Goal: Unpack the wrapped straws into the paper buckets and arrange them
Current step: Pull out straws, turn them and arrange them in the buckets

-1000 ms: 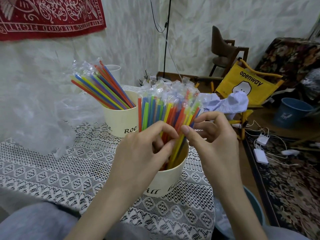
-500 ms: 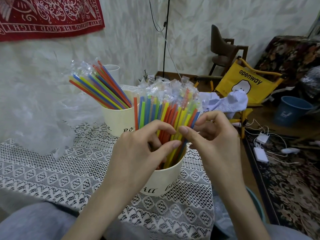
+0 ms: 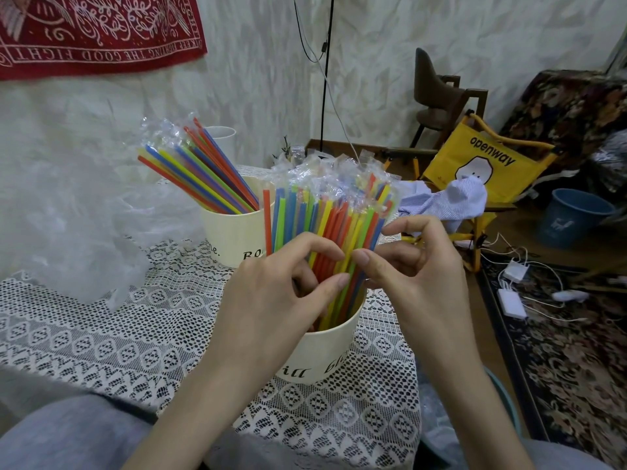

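On the lace table (image 3: 84, 344), near edge: near bucket (image 3: 325, 354), cream paper, packed with wrapped straws (image 3: 325, 218) standing close to upright, wrapper ends bunched above.

Behind it, to the left: far bucket (image 3: 234, 235), same make, with a second sheaf of straws (image 3: 200, 171) leaning left.

Left hand (image 3: 271, 300): fingers curled in among the straw stems above the near rim, thumb and forefinger closing on a few of them.

Right hand (image 3: 407, 266): thumb and forefinger pinch stems from the opposite side, tips nearly meeting those of the left hand; other fingers loosely curled.

Step in hand, as judged: arranging the bundle in the near bucket. Best done by working a few stems at a time, spreading them evenly round the rim, with a light touch so the bucket does not tip and the wrappers do not tear.

Not made out: lower ends of all straws, inside the buckets; exactly which stems each hand pinches; the near bucket's lettering, partly hidden; how many straws are left to sort.
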